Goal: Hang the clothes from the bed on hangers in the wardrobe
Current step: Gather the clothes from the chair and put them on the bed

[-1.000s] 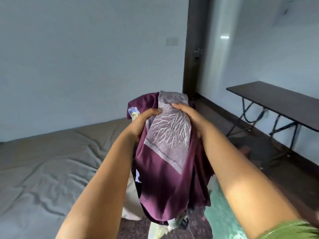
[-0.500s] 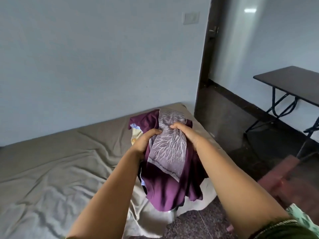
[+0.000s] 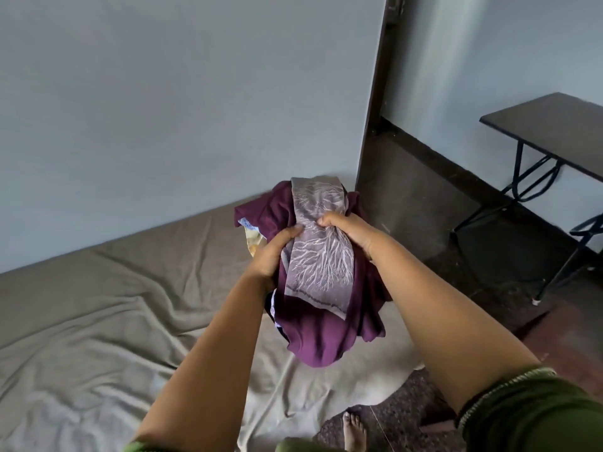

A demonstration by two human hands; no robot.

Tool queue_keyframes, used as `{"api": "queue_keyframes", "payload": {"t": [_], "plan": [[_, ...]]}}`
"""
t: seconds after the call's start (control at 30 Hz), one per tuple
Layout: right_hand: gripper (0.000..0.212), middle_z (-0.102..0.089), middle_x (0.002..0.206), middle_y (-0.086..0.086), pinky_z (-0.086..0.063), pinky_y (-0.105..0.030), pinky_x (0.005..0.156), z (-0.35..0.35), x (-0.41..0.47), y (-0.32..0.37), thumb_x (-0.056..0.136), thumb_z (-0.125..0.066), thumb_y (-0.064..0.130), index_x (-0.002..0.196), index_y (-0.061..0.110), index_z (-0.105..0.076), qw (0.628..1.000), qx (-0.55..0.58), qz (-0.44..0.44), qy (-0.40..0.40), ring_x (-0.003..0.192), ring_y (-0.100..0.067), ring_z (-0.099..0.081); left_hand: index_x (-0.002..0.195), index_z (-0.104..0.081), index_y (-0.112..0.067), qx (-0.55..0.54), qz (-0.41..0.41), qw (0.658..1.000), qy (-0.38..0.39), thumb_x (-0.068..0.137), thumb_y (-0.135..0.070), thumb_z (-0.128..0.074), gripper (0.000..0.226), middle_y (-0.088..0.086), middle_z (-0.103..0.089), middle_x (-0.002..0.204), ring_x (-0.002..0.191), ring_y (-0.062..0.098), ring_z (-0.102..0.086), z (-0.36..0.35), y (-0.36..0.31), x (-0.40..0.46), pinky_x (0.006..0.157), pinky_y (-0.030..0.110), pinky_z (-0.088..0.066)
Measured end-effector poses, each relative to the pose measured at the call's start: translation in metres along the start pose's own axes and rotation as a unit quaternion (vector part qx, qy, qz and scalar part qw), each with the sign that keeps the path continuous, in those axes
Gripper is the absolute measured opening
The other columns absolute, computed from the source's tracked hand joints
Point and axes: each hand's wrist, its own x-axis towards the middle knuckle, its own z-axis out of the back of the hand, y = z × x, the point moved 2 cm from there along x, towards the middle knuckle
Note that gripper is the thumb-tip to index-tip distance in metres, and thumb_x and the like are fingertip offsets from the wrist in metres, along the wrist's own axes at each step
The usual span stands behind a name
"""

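A person's two bare hands grip a bundle of clothes held up above the corner of a bed. The left hand curls round the left side of the bundle, thumb pressed on the front, while the right hand clasps the upper right, fingers curled into the cloth. Outermost in the bundle is a dark purple soft fabric garment, which hangs down below both hands in loose folds, its lowest fold apart from the bedding beneath. Across its front runs a pale grey panel printed with white branching lines, pinched between the two thumbs. At the left edge of the bundle a piece of yellow and blue patterned cloth peeps out behind the purple. Below lies the low bed covered in a crumpled grey-beige sheet, set against a pale blue wall. To the right, on the dark speckled floor, stands a dark-topped table with black metal legs. A dark green sleeve with a patterned cuff covers the right upper arm, and a bare foot shows at the bottom edge.
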Motion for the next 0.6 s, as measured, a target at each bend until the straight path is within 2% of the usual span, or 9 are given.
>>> {"api": "queue_keyframes", "payload": {"t": [0.07, 0.1, 0.13, 0.2, 0.23, 0.3, 0.37, 0.47, 0.6], "plan": [[0.055, -0.066, 0.113, 0.002, -0.044, -0.029, 0.091, 0.006, 0.032, -0.020, 0.065, -0.075, 0.048, 0.113, 0.022, -0.064, 1.000, -0.014, -0.009, -0.017, 0.116, -0.022, -0.059, 0.126, -0.062, -0.009, 0.008, 0.030, 0.999, -0.040, 0.067, -0.048, -0.084, 0.074, 0.011, -0.067, 0.121, 0.112, 0.029, -0.064, 0.008, 0.021, 0.028, 0.100, 0.043, -0.048], [0.062, -0.061, 0.123, 0.000, -0.042, -0.030, 0.096, 0.008, 0.047, -0.038, 0.070, -0.077, 0.048, 0.122, 0.020, -0.058, 0.997, -0.057, -0.028, -0.036, 0.123, -0.023, -0.053, 0.130, -0.059, -0.011, 0.054, 0.057, 0.992, -0.095, 0.063, -0.053, -0.086, 0.083, 0.006, -0.067, 0.122, 0.112, 0.026, -0.064, 0.017, 0.038, 0.041, 0.101, 0.041, -0.047], [0.081, -0.052, 0.136, -0.003, -0.039, -0.033, 0.102, 0.010, 0.062, -0.063, 0.071, -0.077, 0.052, 0.135, 0.015, -0.046, 0.989, -0.126, -0.059, -0.058, 0.129, -0.024, -0.047, 0.137, -0.050, -0.013, 0.139, 0.089, 0.974, -0.156, 0.062, -0.056, -0.085, 0.093, 0.004, -0.062, 0.127, 0.115, 0.023, -0.061, 0.029, 0.058, 0.048, 0.102, 0.039, -0.046], [0.105, -0.039, 0.145, -0.011, -0.037, -0.043, 0.106, 0.015, 0.090, -0.124, 0.065, -0.075, 0.060, 0.145, 0.014, -0.026, 0.941, -0.295, -0.139, -0.088, 0.131, -0.032, -0.041, 0.153, -0.018, -0.016, 0.333, 0.180, 0.905, -0.194, 0.072, -0.053, -0.077, 0.107, 0.012, -0.045, 0.142, 0.125, 0.029, -0.050, 0.047, 0.100, 0.050, 0.103, 0.039, -0.043], [0.102, -0.036, 0.144, -0.013, -0.038, -0.047, 0.105, 0.015, 0.096, -0.150, 0.066, -0.074, 0.056, 0.145, 0.017, -0.024, 0.918, -0.350, -0.165, -0.089, 0.130, -0.034, -0.040, 0.155, -0.005, -0.021, 0.415, 0.216, 0.864, -0.188, 0.078, -0.052, -0.071, 0.106, 0.018, -0.036, 0.146, 0.131, 0.035, -0.043, 0.054, 0.117, 0.047, 0.105, 0.041, -0.041], [0.085, -0.033, 0.141, -0.012, -0.038, -0.048, 0.103, 0.009, 0.097, -0.184, 0.073, -0.072, 0.045, 0.140, 0.020, -0.026, 0.892, -0.410, -0.174, -0.078, 0.130, -0.036, -0.037, 0.154, 0.006, -0.027, 0.481, 0.235, 0.829, -0.160, 0.087, -0.049, -0.062, 0.098, 0.022, -0.027, 0.151, 0.137, 0.039, -0.034, 0.059, 0.139, 0.043, 0.109, 0.044, -0.036], [0.075, -0.032, 0.139, -0.011, -0.038, -0.046, 0.102, 0.000, 0.089, -0.192, 0.079, -0.069, 0.040, 0.137, 0.021, -0.027, 0.880, -0.442, -0.167, -0.057, 0.130, -0.035, -0.035, 0.155, 0.005, -0.027, 0.491, 0.227, 0.829, -0.140, 0.089, -0.049, -0.060, 0.094, 0.023, -0.028, 0.151, 0.138, 0.039, -0.032, 0.062, 0.148, 0.046, 0.111, 0.046, -0.033], [0.073, -0.030, 0.138, -0.009, -0.038, -0.048, 0.103, -0.007, 0.087, -0.195, 0.082, -0.067, 0.038, 0.139, 0.024, -0.024, 0.886, -0.423, -0.180, -0.056, 0.131, -0.033, -0.033, 0.155, 0.003, -0.028, 0.502, 0.185, 0.832, -0.144, 0.090, -0.047, -0.059, 0.092, 0.023, -0.033, 0.149, 0.136, 0.039, -0.036, 0.057, 0.149, 0.050, 0.111, 0.045, -0.032], [0.077, -0.032, 0.138, -0.010, -0.037, -0.049, 0.104, -0.013, 0.073, -0.188, 0.082, -0.066, 0.040, 0.144, 0.025, -0.021, 0.902, -0.397, -0.149, -0.085, 0.130, -0.033, -0.034, 0.155, 0.002, -0.018, 0.524, 0.115, 0.833, -0.136, 0.094, -0.042, -0.056, 0.088, 0.017, -0.016, 0.159, 0.146, 0.032, -0.018, 0.034, 0.136, 0.037, 0.115, 0.040, -0.019]]}}
